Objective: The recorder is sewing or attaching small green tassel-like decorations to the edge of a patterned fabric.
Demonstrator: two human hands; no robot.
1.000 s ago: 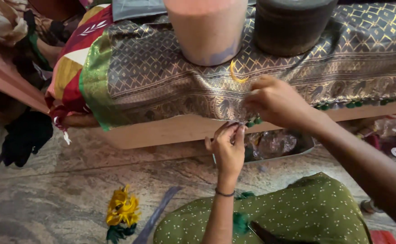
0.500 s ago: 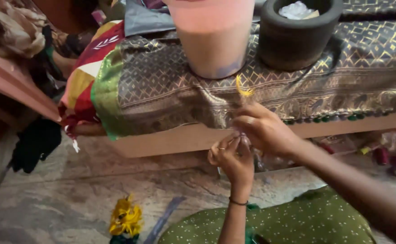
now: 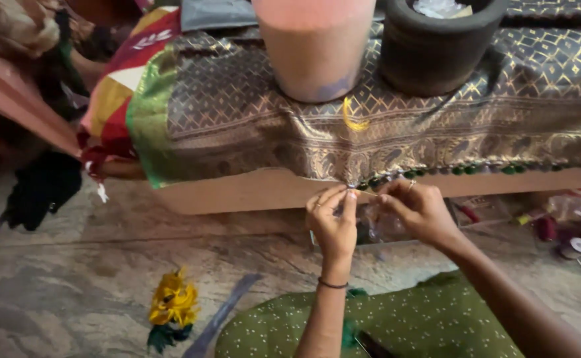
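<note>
At lower centre, the left hand (image 3: 333,222) and right hand (image 3: 417,211) pinch together on the brocade cloth's edge (image 3: 360,180), perhaps around a thin needle. A hard tug could drag the pink pot (image 3: 313,46) and dark mortar (image 3: 436,43) above.

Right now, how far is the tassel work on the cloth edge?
Done: a row of green tassels already hangs along the cloth border to the right of the hands. In hand: the left hand and right hand pinch the border at the row's left end, with a thin thread or needle between them. Left: the border further left shows no tassels.
</note>
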